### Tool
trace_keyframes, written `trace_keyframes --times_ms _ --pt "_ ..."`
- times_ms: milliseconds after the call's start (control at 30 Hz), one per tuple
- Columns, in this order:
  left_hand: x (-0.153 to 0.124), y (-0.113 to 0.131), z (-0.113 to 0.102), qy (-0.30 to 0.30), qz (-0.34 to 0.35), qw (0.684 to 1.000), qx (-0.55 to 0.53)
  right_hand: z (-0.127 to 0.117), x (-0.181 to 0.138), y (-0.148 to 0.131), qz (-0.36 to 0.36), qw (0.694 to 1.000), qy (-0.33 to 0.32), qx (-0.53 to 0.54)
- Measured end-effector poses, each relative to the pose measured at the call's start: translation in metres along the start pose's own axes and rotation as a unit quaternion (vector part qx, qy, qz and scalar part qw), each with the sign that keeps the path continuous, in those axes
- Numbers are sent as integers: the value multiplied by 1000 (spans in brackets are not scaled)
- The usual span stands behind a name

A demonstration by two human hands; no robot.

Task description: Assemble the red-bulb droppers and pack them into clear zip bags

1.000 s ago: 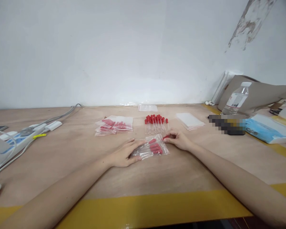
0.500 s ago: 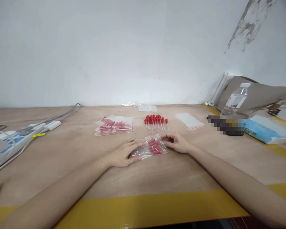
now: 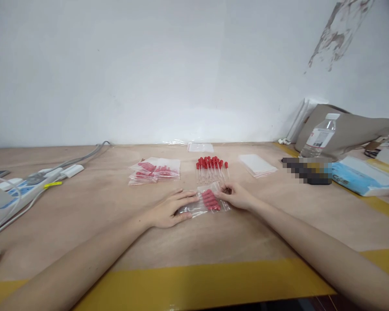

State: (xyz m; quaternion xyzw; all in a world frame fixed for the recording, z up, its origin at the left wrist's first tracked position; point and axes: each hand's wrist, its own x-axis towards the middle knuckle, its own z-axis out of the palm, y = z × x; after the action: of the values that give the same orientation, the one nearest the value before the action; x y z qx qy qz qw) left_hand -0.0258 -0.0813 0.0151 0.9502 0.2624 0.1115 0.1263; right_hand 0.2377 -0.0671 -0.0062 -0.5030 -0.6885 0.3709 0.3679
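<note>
A clear plastic zip bag [image 3: 197, 209] lies on the table in front of me, with several red-bulbed droppers [image 3: 210, 199] inside. My left hand [image 3: 171, 209] rests flat on the bag's left end, fingers stretched out. At the right end, the thumb and bent fingers of my right hand [image 3: 235, 195] pinch the bag's edge beside the red bulbs. Just beyond the bag, a row of loose droppers [image 3: 211, 166] lies with the red bulbs pointing away from me. Filled bags [image 3: 155, 170] are piled at the left, and a stack of flat bags [image 3: 258, 165] lies at the right.
A power strip [image 3: 22, 190] with cables lies on the left. To the right are a water bottle [image 3: 320, 136], a blue tissue pack [image 3: 359, 177], a blurred dark object [image 3: 320, 175] and a grey bag [image 3: 353, 125]. A white wall [image 3: 181, 77] rises behind the table.
My right hand has shifted slightly left, its fingertips now closer to the red bulbs on the bag's edge. My left hand stays almost still on the bag.
</note>
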Motion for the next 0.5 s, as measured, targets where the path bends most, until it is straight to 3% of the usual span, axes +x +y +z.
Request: trace_keyframes --times_ms 133,300,400,500 --pt "2 -8 -4 71 -16 995 75 -4 -3 -5 44 992 -28 113" --pt "4 -50 -27 187 -169 937 240 -24 -4 -15 115 940 1 323" --pt "3 -76 -40 168 -210 923 275 -33 1 -21 96 933 33 344" --pt "3 -87 -44 122 -202 938 252 -35 10 -27 82 936 52 340"
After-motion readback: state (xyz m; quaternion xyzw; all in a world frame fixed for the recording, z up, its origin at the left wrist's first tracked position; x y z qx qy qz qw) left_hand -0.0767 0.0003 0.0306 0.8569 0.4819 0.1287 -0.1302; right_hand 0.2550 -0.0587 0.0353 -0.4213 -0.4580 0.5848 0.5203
